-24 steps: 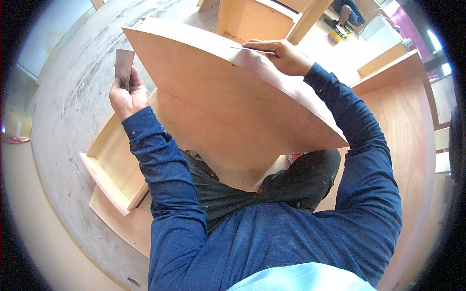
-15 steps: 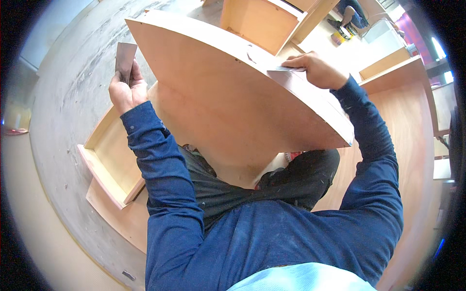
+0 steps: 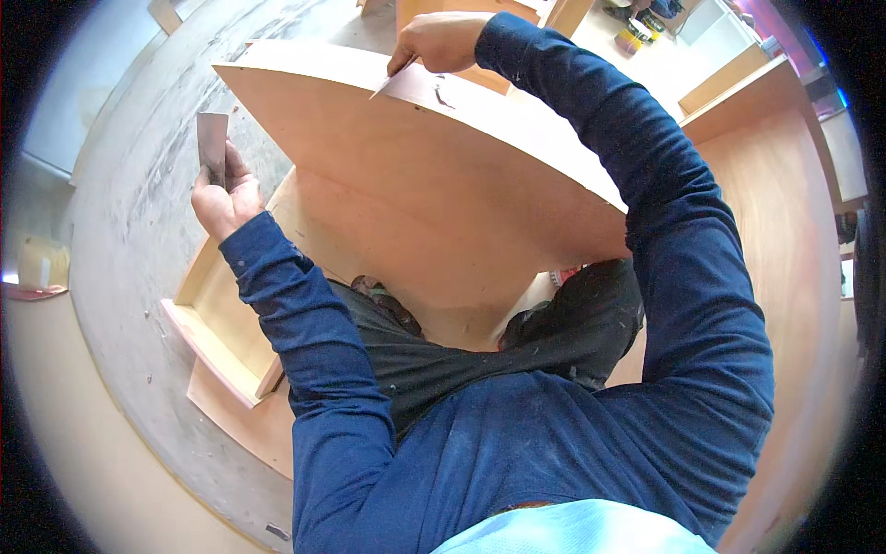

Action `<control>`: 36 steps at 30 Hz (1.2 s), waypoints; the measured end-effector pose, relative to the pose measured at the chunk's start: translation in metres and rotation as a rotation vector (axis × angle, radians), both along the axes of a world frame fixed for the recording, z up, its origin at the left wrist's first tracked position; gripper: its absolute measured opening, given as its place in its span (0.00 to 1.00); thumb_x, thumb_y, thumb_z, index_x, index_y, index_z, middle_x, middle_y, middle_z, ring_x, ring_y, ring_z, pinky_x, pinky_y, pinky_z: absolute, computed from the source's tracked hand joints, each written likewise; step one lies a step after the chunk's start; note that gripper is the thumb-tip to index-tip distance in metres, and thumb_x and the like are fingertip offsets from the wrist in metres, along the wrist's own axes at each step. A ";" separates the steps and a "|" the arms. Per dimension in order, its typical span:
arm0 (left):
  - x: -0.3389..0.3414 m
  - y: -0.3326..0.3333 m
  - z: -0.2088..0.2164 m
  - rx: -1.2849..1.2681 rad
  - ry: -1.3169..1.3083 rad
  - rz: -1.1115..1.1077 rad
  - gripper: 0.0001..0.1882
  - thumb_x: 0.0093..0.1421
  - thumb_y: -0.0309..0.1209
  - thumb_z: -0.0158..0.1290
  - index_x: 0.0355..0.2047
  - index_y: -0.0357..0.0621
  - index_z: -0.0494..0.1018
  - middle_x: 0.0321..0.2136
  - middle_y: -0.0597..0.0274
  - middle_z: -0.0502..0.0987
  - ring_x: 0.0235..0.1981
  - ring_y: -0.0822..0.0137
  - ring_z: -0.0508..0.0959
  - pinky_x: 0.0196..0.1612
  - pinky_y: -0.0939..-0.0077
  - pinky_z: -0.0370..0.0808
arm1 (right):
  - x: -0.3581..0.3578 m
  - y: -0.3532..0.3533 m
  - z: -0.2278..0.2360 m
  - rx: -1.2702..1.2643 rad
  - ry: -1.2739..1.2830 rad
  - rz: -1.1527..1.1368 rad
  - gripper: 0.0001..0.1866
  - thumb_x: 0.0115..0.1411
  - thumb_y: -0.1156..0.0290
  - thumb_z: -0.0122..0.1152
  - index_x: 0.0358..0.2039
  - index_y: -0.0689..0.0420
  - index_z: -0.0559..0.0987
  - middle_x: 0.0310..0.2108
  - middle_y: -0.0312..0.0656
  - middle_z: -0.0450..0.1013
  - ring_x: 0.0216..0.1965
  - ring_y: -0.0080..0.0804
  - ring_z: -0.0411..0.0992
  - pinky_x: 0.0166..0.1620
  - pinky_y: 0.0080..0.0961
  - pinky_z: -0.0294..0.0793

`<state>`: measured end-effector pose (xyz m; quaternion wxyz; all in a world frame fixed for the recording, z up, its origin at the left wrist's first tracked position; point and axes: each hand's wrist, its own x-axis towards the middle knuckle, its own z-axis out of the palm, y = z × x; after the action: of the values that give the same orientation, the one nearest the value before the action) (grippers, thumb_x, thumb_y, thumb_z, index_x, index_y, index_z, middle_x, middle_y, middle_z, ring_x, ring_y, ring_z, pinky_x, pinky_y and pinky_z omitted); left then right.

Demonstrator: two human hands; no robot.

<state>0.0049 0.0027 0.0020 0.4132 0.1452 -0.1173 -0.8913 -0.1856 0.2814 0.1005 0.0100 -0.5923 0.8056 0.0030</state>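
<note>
My left hand (image 3: 231,198) is raised at the left, closed around a putty knife (image 3: 211,148) whose flat, greyish blade points up. A second putty knife (image 3: 397,83) is gripped in my right hand (image 3: 441,42), beyond the board; its blade rests at the pale upper edge of a large wooden piece with a curved side (image 3: 406,166). That piece stands in front of my crossed legs. Next to the right blade, a dark, irregular mark (image 3: 441,95) shows on the edge. The handles of both knives are mostly hidden by my fingers.
A shallow wooden drawer (image 3: 198,319) lies to my left on another board. Wooden cabinet parts (image 3: 757,185) stand at the right. Far back are a yellow bucket (image 3: 633,37) and part of another person (image 3: 657,7). The grey floor (image 3: 120,277) is scuffed.
My right hand has swept left along the board's upper edge with its putty knife. My left hand sits slightly lower in view, still holding its knife. The view has shifted a little.
</note>
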 end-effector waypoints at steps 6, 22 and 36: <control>0.010 -0.008 -0.004 -0.031 0.004 -0.002 0.16 0.66 0.20 0.39 0.50 0.15 0.61 0.46 0.37 0.73 0.43 0.50 0.80 0.47 0.67 0.85 | 0.030 0.044 0.017 0.209 -0.001 -0.065 0.29 0.44 0.89 0.48 0.44 0.53 0.84 0.39 0.49 0.80 0.43 0.48 0.77 0.49 0.35 0.76; 0.005 -0.001 -0.002 -0.007 0.000 -0.073 0.17 0.67 0.21 0.39 0.51 0.16 0.61 0.46 0.38 0.73 0.43 0.51 0.80 0.47 0.69 0.84 | 0.061 0.152 -0.017 -0.370 -0.401 -0.175 0.28 0.53 0.88 0.48 0.52 0.51 0.80 0.47 0.49 0.79 0.47 0.39 0.79 0.53 0.30 0.75; 0.007 0.007 0.001 -0.029 -0.080 -0.022 0.16 0.66 0.21 0.39 0.50 0.18 0.62 0.45 0.40 0.73 0.41 0.51 0.81 0.48 0.65 0.84 | 0.065 0.175 -0.036 -0.281 -0.145 -0.234 0.26 0.52 0.85 0.50 0.51 0.54 0.80 0.43 0.52 0.79 0.46 0.51 0.77 0.50 0.39 0.76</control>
<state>0.0119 0.0096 0.0030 0.4003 0.1732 -0.1483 -0.8875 -0.1211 0.4562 0.0648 -0.0147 -0.4887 0.8587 -0.1534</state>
